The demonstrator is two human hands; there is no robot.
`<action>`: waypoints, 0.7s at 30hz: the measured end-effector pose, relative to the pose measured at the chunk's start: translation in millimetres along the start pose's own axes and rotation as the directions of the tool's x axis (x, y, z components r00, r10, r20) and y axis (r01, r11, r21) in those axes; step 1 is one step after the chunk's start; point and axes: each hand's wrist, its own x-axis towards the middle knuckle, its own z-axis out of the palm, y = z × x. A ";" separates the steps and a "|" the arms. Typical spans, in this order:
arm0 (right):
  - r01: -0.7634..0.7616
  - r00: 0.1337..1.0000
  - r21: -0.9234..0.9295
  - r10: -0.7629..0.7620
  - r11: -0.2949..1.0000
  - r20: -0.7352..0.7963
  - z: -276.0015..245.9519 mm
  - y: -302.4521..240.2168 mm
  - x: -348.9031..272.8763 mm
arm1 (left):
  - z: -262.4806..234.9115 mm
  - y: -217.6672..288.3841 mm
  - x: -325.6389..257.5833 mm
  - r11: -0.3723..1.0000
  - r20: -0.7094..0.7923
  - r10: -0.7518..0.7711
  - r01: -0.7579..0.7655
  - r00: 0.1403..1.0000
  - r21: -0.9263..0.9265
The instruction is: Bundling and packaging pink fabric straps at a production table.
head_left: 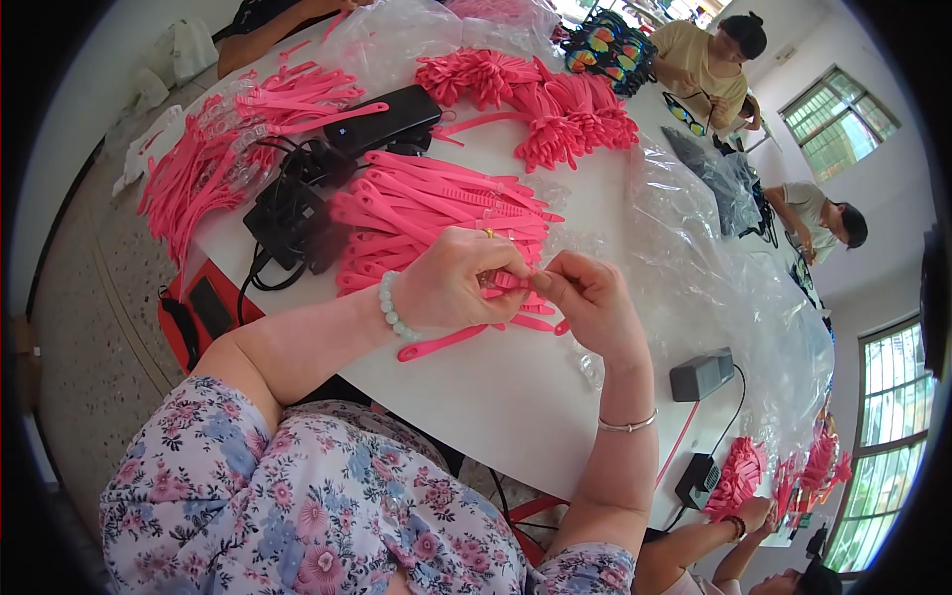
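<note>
My left hand [458,281], with a beaded bracelet at its wrist, is closed round a pink rubbery strap [508,282]. Thumb and fingers of my right hand [598,303] pinch at the same spot, their tips meeting the left fingertips. Most of the held strap is hidden by the fingers, so its far end cannot be made out. Just beyond both hands spreads a loose pile of pink straps [436,203] with slots and holes. One separate strap [441,344] sticks out below my left hand.
Pink straps with clear buckles [213,159] heap at the left, beside a black box-shaped device [385,121] and cables. Bundled straps [565,114] lie farther back. Clear plastic sheeting [704,268] covers the right side, near a dark adapter [701,375]. Other people [709,64] work around the table.
</note>
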 end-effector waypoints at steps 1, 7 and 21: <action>-0.010 1.000 0.027 0.010 1.000 -0.005 0.2 2.2 0.1 | 0.8 -1.1 -0.6 1.000 -0.002 -0.001 0.001 1.000 0.000; -0.079 0.997 0.091 0.079 0.993 0.001 -0.7 9.7 1.7 | -0.8 -1.9 -1.3 0.999 0.028 -0.039 0.039 0.999 0.014; -0.110 0.994 0.175 0.107 0.978 0.027 -3.1 19.4 0.0 | 1.3 -5.5 -2.7 0.995 -0.004 -0.043 0.043 0.999 -0.093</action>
